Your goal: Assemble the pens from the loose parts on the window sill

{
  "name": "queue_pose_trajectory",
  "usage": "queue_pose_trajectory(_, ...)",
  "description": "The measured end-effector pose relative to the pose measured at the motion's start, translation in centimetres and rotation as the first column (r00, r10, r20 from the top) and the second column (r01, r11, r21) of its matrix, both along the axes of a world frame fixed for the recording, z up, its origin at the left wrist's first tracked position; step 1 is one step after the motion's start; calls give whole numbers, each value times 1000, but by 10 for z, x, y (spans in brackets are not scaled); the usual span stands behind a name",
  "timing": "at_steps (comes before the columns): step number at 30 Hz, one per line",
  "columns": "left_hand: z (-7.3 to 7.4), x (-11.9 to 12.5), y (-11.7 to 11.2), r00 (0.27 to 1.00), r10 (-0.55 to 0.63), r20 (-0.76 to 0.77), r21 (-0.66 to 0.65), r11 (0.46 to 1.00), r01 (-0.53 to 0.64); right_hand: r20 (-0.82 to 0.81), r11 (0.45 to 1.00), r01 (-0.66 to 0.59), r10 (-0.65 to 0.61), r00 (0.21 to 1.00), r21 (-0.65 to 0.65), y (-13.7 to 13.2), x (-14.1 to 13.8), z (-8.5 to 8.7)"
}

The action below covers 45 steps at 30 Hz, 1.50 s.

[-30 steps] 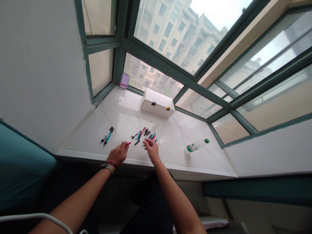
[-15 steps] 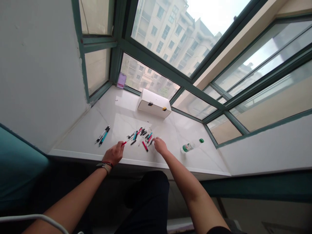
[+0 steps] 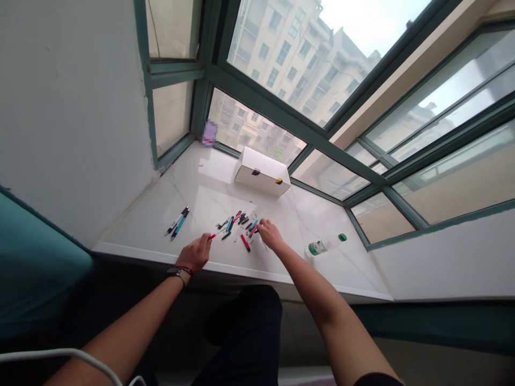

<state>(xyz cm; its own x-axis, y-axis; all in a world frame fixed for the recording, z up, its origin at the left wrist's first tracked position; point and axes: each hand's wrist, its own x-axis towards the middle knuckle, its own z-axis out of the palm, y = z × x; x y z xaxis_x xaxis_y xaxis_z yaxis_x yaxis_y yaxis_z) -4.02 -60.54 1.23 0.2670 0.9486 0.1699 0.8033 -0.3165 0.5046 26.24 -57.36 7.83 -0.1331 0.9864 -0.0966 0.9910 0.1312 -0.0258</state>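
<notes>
My left hand (image 3: 195, 254) is closed near the sill's front edge. Its fingers pinch a red pen piece (image 3: 212, 236) with a thin rod, seemingly a refill, pointing toward the loose parts. My right hand (image 3: 269, 234) reaches in at the right side of the pile, fingertips together; whatever lies between them is too small to make out. Between both hands are scattered pen parts (image 3: 243, 220) in black, red and turquoise. A red pen barrel (image 3: 245, 243) lies nearer to me, with a black piece (image 3: 226, 235) to its left.
Two pens, one white and black (image 3: 177, 220), one turquoise (image 3: 179, 224), lie left on the white sill (image 3: 140, 236). A white box (image 3: 262, 172) stands by the window. On the right, a clear bottle (image 3: 325, 244) with a green cap lies on its side.
The whole view has shifted slightly, so things appear farther right. My right hand has moved a little forward over the parts. My left hand keeps hold of the red pen piece.
</notes>
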Motion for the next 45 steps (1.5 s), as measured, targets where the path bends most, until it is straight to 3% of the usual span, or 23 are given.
queue_pose_trajectory(2,0,0,0,1000,-8,4,1,1000,8,-245,980,178,-152,958,87,0,-1,6)
queue_pose_trajectory(3,0,0,0,1000,-12,8,1,1000,12,-398,960,264,-206,894,95,-1,-5,9)
queue_pose_trajectory(5,0,0,0,1000,-12,16,-4,1000,12,-680,936,351,-233,695,39,-5,-19,13)
queue_pose_trajectory(7,-1,0,0,1000,-10,23,-15,1000,10,-861,952,307,-151,486,7,-11,-41,15)
queue_pose_trajectory(11,1,1,-1,1000,-5,22,-25,1000,5,-979,955,281,-143,145,-98,-21,-89,11)
queue_pose_trajectory(15,3,1,-1,1000,-2,7,-3,1000,2,-974,921,318,-220,-57,-227,-23,-119,5)
queue_pose_trajectory(21,5,1,-2,1000,-21,12,-2,1000,21,-955,911,292,-257,-148,-290,-24,-130,2)
queue_pose_trajectory(33,9,0,-2,1000,-25,15,-5,1000,25,-951,924,239,-271,-147,-300,-29,-129,-3)
queue_pose_trajectory(45,8,0,-2,999,-32,34,2,999,32,-941,908,281,-256,-220,-312,-27,-132,-1)
